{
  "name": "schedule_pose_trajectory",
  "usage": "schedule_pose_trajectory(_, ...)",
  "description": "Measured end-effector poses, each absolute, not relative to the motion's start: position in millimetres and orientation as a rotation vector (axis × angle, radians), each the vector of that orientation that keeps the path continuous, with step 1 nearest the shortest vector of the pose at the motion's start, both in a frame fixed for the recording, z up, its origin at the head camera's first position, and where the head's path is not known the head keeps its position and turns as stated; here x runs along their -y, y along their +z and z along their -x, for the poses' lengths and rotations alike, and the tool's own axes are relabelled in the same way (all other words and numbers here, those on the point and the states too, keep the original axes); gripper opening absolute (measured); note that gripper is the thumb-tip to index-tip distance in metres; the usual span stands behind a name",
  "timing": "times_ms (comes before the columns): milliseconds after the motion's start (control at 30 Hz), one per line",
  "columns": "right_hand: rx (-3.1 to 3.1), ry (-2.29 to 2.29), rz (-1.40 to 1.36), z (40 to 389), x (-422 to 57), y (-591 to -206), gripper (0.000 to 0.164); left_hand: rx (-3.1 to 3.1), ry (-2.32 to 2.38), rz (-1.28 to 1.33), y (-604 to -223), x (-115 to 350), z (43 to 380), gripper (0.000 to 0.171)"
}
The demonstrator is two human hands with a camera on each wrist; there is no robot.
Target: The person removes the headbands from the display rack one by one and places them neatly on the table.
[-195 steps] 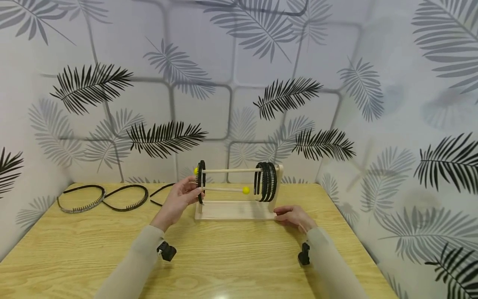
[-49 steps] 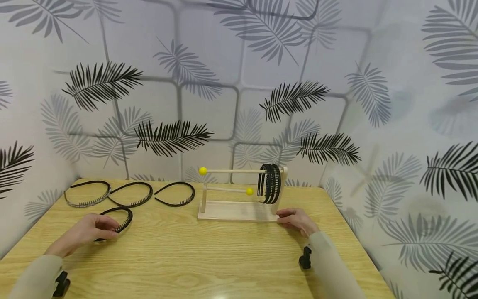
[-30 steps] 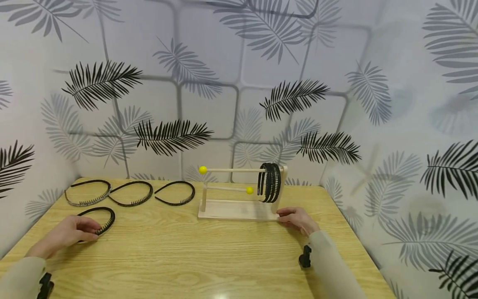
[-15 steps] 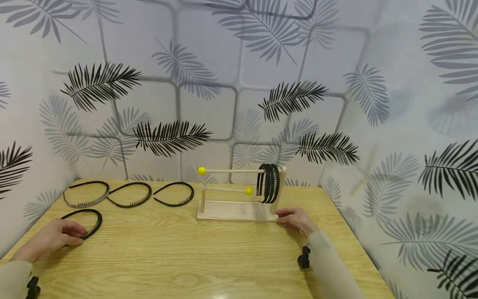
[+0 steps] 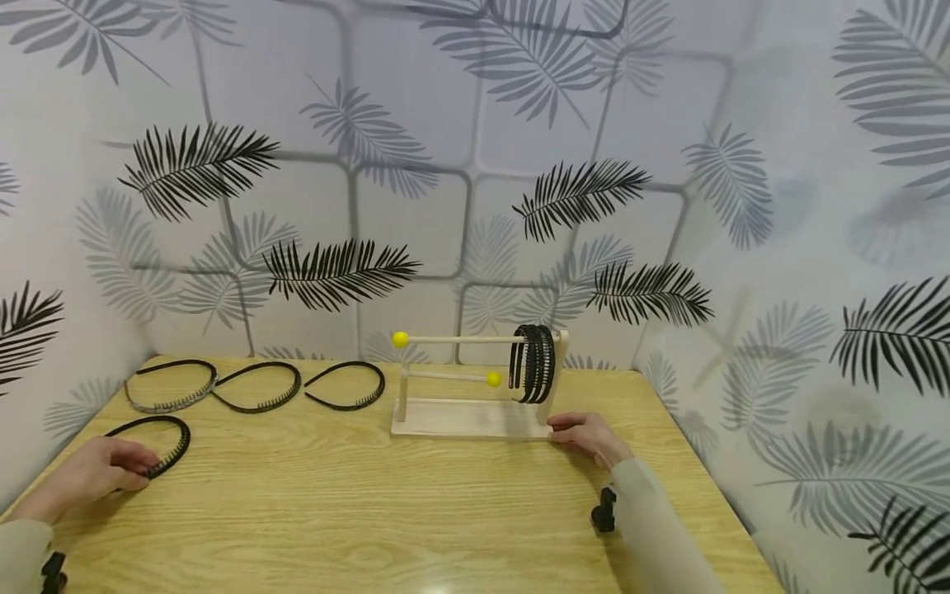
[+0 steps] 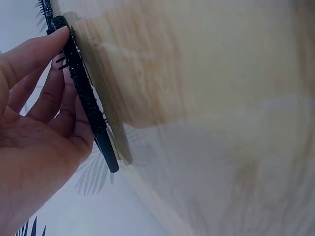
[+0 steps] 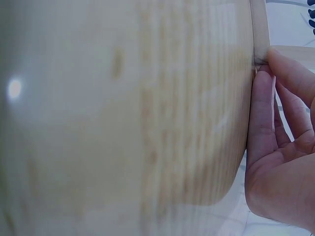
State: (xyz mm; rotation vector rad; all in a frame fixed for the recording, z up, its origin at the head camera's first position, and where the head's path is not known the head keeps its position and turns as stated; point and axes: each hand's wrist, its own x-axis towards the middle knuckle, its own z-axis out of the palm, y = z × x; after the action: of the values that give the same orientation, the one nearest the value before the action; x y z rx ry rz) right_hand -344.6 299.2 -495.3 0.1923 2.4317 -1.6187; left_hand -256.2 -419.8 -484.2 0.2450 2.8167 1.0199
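At the table's left side my left hand (image 5: 92, 474) pinches a black toothed headband (image 5: 181, 450) between thumb and fingers. In the left wrist view, the thumb lies on the headband's black band (image 6: 83, 88), with the fingers behind it. The headband is low at the tabletop; whether it touches cannot be told. My right hand (image 5: 590, 436) holds the front right corner of a wooden stand (image 5: 467, 419), thumb on top of the base and fingers against its edge. Several black headbands (image 5: 534, 363) hang bunched at the right end of the stand's upper rod (image 5: 460, 339).
Three more headbands lie in a row at the back left: a grey-and-black one (image 5: 174, 407), a black one (image 5: 256, 409) and another black one (image 5: 345, 407). Yellow balls cap the upper rod (image 5: 400, 339) and the lower rod (image 5: 493, 379). Patterned walls enclose the table (image 5: 416, 511).
One headband has come off the rod's left end in my left hand, been carried to the table's left side, and slid further left. My right hand has stayed at the stand's corner.
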Motion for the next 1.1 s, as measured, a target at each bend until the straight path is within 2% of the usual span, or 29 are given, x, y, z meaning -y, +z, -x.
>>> schedule_pose_trajectory(367, -2.424, -1.621, -0.215, 345, -301, -495, 0.036, -2.766, 0.981, -0.124, -482, 421, 261, 0.037)
schedule_pose_trajectory(800, -2.423, -1.627, -0.204, 344, -300, -495, 0.039, -2.884, 0.989, -0.101, -471, 414, 258, 0.042)
schedule_pose_trajectory(1100, -2.404, -1.646, -0.211, 345, -300, -495, 0.039, -2.993, 0.946, -0.142, -464, 395, 259, 0.04)
